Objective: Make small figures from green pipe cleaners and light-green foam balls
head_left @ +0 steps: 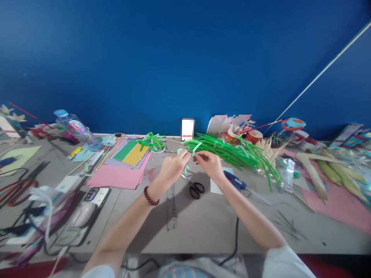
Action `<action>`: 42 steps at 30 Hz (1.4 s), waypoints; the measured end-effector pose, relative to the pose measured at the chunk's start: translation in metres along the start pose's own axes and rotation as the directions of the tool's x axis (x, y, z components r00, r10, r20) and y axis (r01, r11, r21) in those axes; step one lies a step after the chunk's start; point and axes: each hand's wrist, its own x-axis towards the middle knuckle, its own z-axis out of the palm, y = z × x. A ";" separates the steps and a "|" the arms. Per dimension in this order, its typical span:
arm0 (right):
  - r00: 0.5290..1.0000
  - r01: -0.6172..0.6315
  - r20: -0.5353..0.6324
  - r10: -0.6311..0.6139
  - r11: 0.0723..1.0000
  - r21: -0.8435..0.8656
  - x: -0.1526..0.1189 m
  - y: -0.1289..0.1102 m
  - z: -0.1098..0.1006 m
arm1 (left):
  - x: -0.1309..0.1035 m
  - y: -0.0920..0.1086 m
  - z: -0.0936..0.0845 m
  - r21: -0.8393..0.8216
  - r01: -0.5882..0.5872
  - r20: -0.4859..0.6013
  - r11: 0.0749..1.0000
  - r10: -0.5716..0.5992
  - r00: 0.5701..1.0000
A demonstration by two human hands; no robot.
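Note:
My left hand, with a beaded bracelet on its wrist, is closed on a light green pipe cleaner whose ends show around the fingers. Just to its right, my right hand pinches a short light green piece between thumb and fingertips. Both hands are raised over the middle of the table, fingertips close together. Beneath them lie black-handled scissors and a clear ruler. A bundle of green pipe cleaners spreads behind my right hand.
Coloured paper and a green pipe-cleaner shape are at the left. A phone stands against the blue wall. A blue glue gun lies by my right forearm. Further left are a bottle, a phone and red-handled scissors.

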 end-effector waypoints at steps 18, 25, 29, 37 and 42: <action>0.996 -0.067 0.056 0.063 0.994 0.085 0.000 0.005 0.002 | 0.001 -0.001 0.001 -0.006 -0.069 0.023 0.998 0.069 0.997; 0.977 -0.196 0.138 0.161 0.935 0.296 0.004 -0.003 -0.003 | 0.001 0.005 -0.004 -0.209 0.053 0.023 0.976 -0.049 0.999; 0.936 -0.336 0.253 0.244 0.831 0.442 0.005 -0.010 -0.008 | 0.001 0.002 -0.004 -0.233 0.041 -0.010 0.972 -0.045 0.999; 0.906 -0.406 0.310 0.289 0.802 0.438 0.007 -0.008 -0.009 | 0.002 0.000 -0.005 -0.172 -0.011 -0.084 0.985 -0.004 0.996; 0.910 -0.394 0.307 0.279 0.813 0.428 0.006 -0.004 -0.008 | 0.002 0.003 -0.004 -0.139 -0.018 -0.110 0.990 0.003 0.994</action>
